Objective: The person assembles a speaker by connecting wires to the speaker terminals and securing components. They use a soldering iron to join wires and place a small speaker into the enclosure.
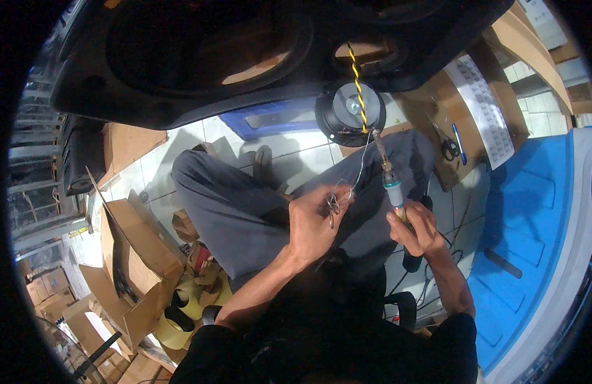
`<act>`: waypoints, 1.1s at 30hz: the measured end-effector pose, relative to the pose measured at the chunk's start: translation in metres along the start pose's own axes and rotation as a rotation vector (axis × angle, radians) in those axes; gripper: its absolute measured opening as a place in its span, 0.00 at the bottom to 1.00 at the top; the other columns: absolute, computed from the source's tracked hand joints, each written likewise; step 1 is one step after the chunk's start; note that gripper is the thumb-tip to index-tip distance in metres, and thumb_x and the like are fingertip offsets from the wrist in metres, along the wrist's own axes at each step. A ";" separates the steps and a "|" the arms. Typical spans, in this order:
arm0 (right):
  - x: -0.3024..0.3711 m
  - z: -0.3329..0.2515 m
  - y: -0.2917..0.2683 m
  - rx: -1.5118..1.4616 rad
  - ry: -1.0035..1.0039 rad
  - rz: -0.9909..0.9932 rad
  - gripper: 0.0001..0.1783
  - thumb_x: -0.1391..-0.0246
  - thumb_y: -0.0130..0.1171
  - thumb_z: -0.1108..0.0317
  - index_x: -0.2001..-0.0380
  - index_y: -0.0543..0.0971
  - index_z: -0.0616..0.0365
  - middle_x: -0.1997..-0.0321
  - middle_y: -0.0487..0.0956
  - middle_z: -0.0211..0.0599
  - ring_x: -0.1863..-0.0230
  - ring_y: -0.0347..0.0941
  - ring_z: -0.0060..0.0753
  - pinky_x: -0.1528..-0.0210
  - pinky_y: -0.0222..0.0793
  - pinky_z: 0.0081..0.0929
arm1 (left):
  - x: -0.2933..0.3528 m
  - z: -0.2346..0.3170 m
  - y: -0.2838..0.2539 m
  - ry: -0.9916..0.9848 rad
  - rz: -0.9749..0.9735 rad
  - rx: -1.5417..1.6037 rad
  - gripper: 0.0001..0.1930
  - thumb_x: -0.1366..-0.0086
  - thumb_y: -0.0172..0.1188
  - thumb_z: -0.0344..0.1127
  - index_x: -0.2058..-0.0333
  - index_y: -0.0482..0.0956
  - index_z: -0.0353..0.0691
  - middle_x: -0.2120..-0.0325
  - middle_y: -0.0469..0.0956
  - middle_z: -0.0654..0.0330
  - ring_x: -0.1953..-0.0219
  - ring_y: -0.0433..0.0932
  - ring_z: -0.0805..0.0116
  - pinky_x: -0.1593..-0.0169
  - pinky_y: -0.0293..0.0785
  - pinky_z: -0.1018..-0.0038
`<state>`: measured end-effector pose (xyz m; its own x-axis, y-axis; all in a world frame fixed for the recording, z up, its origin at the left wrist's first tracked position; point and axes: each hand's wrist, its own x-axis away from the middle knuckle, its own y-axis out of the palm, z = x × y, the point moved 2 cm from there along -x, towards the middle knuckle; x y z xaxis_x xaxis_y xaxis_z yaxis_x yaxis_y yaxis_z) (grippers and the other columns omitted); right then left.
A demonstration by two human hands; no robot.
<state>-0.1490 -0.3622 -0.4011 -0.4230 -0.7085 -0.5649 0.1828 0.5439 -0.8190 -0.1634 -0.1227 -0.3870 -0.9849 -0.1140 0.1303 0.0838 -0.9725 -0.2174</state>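
Observation:
My left hand [314,221] is closed around a loose tangle of solder wire [334,202], and one thin strand runs up from it toward the iron's tip. In my right hand [416,229] is a soldering iron [392,184], gripped by its handle and pointing up. Its tip sits by the edge of a round black loudspeaker [324,115], where the end of a twisted yellow-and-black cable [356,73] comes down. Whether tip, solder and cable end touch cannot be made out. The cable hangs from a hole in a large black speaker cabinet [181,110].
Scissors [449,148] and a blue pen [460,144] lie on cardboard beside a printed sheet [481,105]. At right is a blue plastic surface [520,256]. Open cardboard boxes [142,243] and yellow tape rolls [174,326] stand at left. Black cables [430,281] trail over the tiles.

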 end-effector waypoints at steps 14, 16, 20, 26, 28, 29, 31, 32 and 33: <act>0.011 -0.001 0.008 0.001 0.041 0.005 0.20 0.46 0.66 0.72 0.48 0.83 0.59 0.58 0.76 0.45 0.61 0.80 0.41 0.57 0.84 0.37 | 0.001 0.002 0.000 -0.041 -0.005 0.020 0.09 0.34 0.66 0.27 0.57 0.83 0.28 0.66 0.87 0.48 0.62 0.88 0.65 0.58 0.80 0.73; 0.011 -0.001 0.008 0.000 0.046 -0.005 0.21 0.47 0.66 0.73 0.48 0.83 0.58 0.59 0.77 0.44 0.61 0.81 0.40 0.57 0.83 0.36 | 0.002 0.002 -0.001 -0.026 0.000 0.011 0.09 0.33 0.66 0.27 0.57 0.83 0.28 0.67 0.87 0.48 0.62 0.88 0.66 0.59 0.80 0.73; 0.012 -0.001 0.007 0.013 0.044 -0.004 0.21 0.48 0.67 0.74 0.48 0.83 0.57 0.59 0.77 0.42 0.61 0.81 0.40 0.56 0.83 0.34 | 0.002 -0.001 -0.001 -0.038 -0.001 0.039 0.09 0.33 0.66 0.28 0.58 0.84 0.28 0.67 0.87 0.49 0.64 0.87 0.67 0.60 0.80 0.73; 0.009 -0.001 0.005 0.018 0.039 -0.013 0.21 0.48 0.67 0.75 0.49 0.83 0.56 0.59 0.77 0.41 0.61 0.81 0.38 0.57 0.83 0.33 | 0.003 -0.002 -0.002 -0.019 0.009 0.045 0.09 0.33 0.66 0.30 0.59 0.84 0.29 0.68 0.87 0.49 0.65 0.87 0.67 0.61 0.79 0.73; 0.008 -0.002 0.004 -0.016 0.070 -0.023 0.21 0.49 0.68 0.75 0.49 0.83 0.56 0.59 0.76 0.40 0.61 0.81 0.37 0.57 0.83 0.33 | 0.003 -0.002 -0.002 -0.013 0.018 0.003 0.09 0.33 0.66 0.31 0.59 0.84 0.29 0.68 0.87 0.48 0.65 0.87 0.67 0.62 0.79 0.73; 0.008 -0.002 0.002 -0.032 0.093 -0.008 0.21 0.49 0.69 0.75 0.49 0.83 0.57 0.59 0.77 0.40 0.61 0.81 0.39 0.57 0.83 0.34 | 0.003 -0.002 -0.002 -0.013 0.017 0.003 0.10 0.33 0.67 0.31 0.59 0.84 0.29 0.68 0.87 0.48 0.66 0.87 0.67 0.62 0.79 0.73; 0.008 -0.003 0.000 -0.052 0.149 0.032 0.22 0.50 0.70 0.75 0.49 0.83 0.57 0.59 0.79 0.42 0.60 0.82 0.41 0.57 0.83 0.36 | 0.004 -0.002 -0.002 -0.025 0.014 -0.026 0.10 0.33 0.67 0.31 0.59 0.84 0.30 0.68 0.86 0.48 0.66 0.87 0.66 0.62 0.79 0.73; 0.009 -0.003 -0.001 -0.099 0.167 0.020 0.22 0.49 0.70 0.74 0.49 0.82 0.59 0.58 0.79 0.43 0.60 0.82 0.43 0.57 0.83 0.37 | 0.005 -0.002 -0.002 -0.017 0.018 -0.014 0.10 0.33 0.67 0.32 0.59 0.85 0.30 0.68 0.86 0.48 0.66 0.87 0.66 0.62 0.79 0.73; 0.009 -0.001 -0.001 -0.147 0.186 0.008 0.22 0.49 0.70 0.74 0.49 0.82 0.60 0.57 0.80 0.45 0.59 0.82 0.45 0.57 0.83 0.39 | 0.005 -0.002 -0.001 -0.010 0.022 -0.002 0.10 0.33 0.67 0.32 0.59 0.85 0.30 0.68 0.86 0.48 0.67 0.87 0.66 0.62 0.79 0.73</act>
<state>-0.1543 -0.3689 -0.4052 -0.5809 -0.6161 -0.5320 0.0613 0.6186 -0.7833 -0.1684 -0.1216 -0.3882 -0.9812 -0.1370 0.1356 0.1046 -0.9693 -0.2226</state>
